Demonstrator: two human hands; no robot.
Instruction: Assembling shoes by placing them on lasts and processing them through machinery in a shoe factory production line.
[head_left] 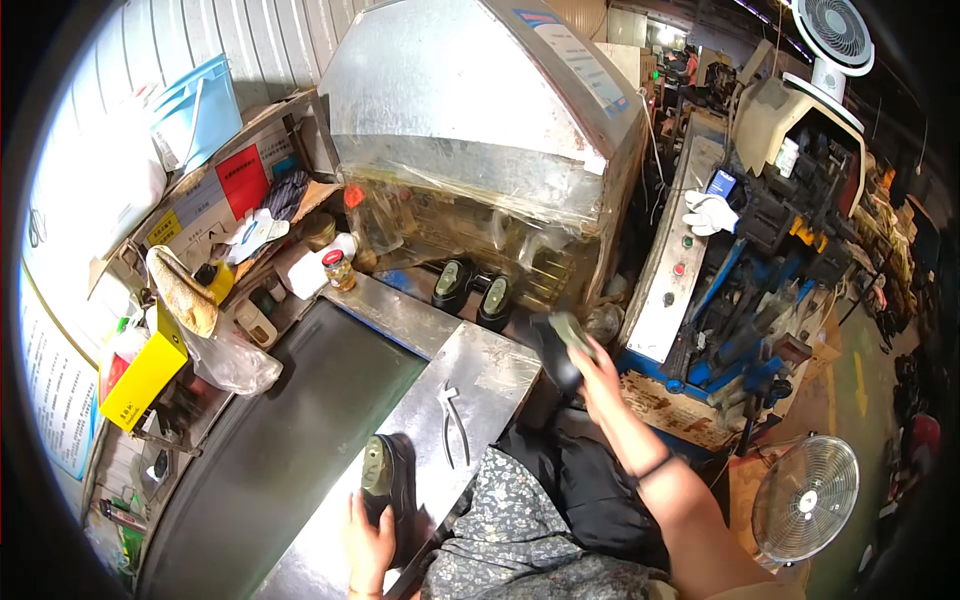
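Observation:
My left hand grips a black shoe with an olive last inside, resting it on the metal table near its front edge. My right hand holds a second black shoe on a last out over the table's right edge. Two more black shoes with olive lasts stand at the mouth of the big steel oven machine. A pair of metal pliers lies on the table between my hands.
A dark conveyor belt runs along my left. Shelves at the left carry a yellow box, jars, bottles and a plastic bag. A blue machine with a control panel stands right, a floor fan at lower right.

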